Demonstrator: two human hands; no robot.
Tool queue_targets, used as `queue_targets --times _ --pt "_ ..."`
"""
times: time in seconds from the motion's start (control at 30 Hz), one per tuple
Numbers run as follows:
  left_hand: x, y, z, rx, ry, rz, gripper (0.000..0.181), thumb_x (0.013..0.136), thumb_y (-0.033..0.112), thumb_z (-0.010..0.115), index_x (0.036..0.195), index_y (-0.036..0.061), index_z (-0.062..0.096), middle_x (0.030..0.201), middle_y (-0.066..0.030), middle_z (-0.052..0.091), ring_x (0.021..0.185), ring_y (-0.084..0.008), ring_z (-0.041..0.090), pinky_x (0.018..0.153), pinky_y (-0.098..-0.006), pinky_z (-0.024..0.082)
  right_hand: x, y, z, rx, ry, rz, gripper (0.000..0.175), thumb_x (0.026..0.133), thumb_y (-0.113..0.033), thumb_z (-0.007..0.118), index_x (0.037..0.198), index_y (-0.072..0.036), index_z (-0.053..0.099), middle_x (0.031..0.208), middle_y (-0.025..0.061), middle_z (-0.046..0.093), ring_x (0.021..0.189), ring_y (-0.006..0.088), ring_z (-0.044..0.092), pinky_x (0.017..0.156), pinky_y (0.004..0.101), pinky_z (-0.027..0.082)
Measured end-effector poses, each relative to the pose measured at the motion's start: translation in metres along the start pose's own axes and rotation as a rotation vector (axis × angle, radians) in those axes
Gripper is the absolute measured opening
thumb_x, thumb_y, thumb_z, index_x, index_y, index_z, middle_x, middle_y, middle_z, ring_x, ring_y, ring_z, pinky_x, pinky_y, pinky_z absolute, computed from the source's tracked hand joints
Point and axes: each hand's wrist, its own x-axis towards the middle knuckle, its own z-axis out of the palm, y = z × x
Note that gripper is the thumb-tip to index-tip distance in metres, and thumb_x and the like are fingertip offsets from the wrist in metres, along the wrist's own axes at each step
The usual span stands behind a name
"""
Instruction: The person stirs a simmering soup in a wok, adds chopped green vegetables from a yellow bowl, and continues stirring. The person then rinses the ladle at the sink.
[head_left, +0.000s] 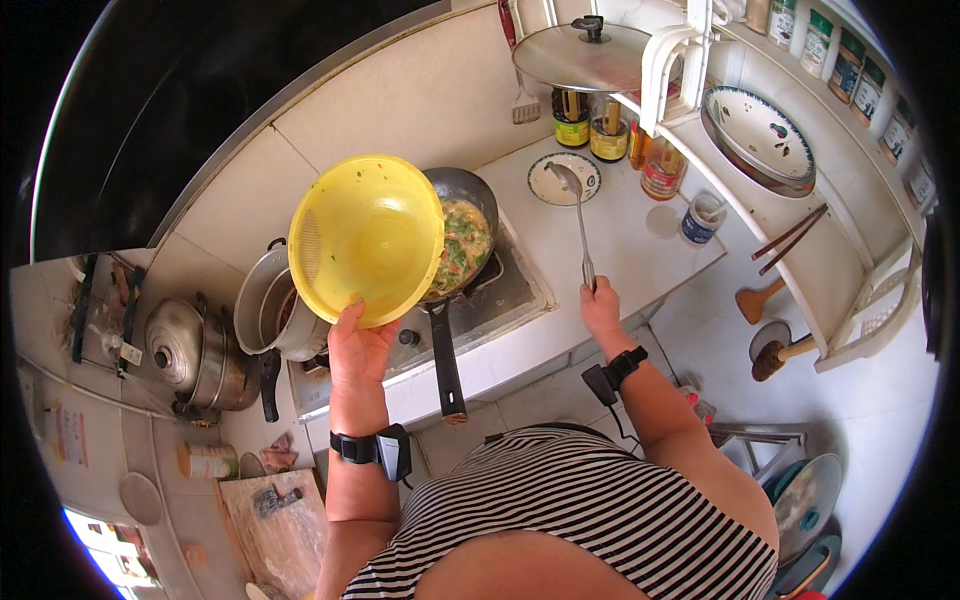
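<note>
My left hand (361, 341) grips the near rim of a yellow plastic strainer bowl (367, 232), which is tilted so its inside faces me. A few green and orange scraps cling to its wall. Partly behind the bowl, a black frying pan (465, 184) on the gas stove holds a mix of chopped greens and orange bits (463, 247). Its long black handle (445, 360) points towards me. In my right hand (602, 306) is the handle of a metal spoon (583, 225), whose head is over a small patterned plate (541, 180) on the counter.
An aluminium pot (259, 315) stands left of the pan, with a lidded steamer pot (180, 352) beyond it. Dark sauce jars (571, 124) and an oil bottle (663, 171) line the back right. A white rack (780, 277) juts in at right. A wooden board (274, 532) bears a cleaver-like tool (276, 500).
</note>
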Motion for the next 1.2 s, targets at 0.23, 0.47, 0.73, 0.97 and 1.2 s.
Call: queue_targets --times 0.23,0.47,0.73,0.97,1.2 --pt "-0.003 -0.005 0.01 0.008 0.044 0.04 0.041 0.085 0.011 0.048 0.125 0.004 0.04 0.12 -0.0123 0.052 0.106 -0.0283 0.055 0.085 -0.0408 0.05 -0.003 -0.013 0.01 -0.086 0.055 0.054 0.024 0.082 -0.021 0.051 0.094 0.0 0.048 0.072 0.021 0.06 0.07 0.0411 0.059 0.065 0.0493 0.046" --pt "0.001 -0.004 0.008 0.022 0.07 0.027 0.041 0.085 0.011 0.048 0.125 0.0033 0.04 0.12 -0.0122 0.052 0.107 -0.0279 0.055 0.086 -0.0413 0.049 -0.002 -0.013 0.013 -0.098 0.043 0.08 0.026 0.078 -0.019 0.055 0.096 -0.001 0.049 0.075 0.0198 0.061 0.072 0.0397 0.059 0.064 0.0477 0.047" --pt "0.005 -0.002 0.001 0.03 0.102 0.027 0.041 0.085 0.013 0.049 0.124 0.0056 0.041 0.119 -0.0103 0.053 0.105 -0.0264 0.056 0.084 -0.0393 0.049 -0.007 -0.012 0.031 -0.082 -0.003 0.184 0.031 0.077 -0.021 0.058 0.099 -0.001 0.049 0.082 0.0198 0.062 0.076 0.039 0.06 0.069 0.0469 0.047" --pt "0.0 -0.001 0.005 0.049 0.113 0.058 0.04 0.085 0.013 0.05 0.123 0.0058 0.042 0.117 -0.0102 0.054 0.104 -0.0261 0.056 0.083 -0.0385 0.05 -0.001 -0.013 0.038 -0.223 -0.182 0.191 0.032 0.075 -0.02 0.059 0.097 0.0 0.047 0.085 0.0212 0.062 0.08 0.0382 0.061 0.071 0.0461 0.048" --pt "-0.006 0.0 0.002 0.031 0.161 0.058 0.038 0.086 0.014 0.049 0.122 0.0056 0.044 0.117 -0.0108 0.055 0.104 -0.0265 0.057 0.081 -0.0385 0.05 0.001 -0.016 0.036 -0.232 -0.277 0.186 0.036 0.072 -0.02 0.064 0.096 0.0 0.047 0.085 0.0221 0.062 0.082 0.0383 0.061 0.071 0.046 0.048"
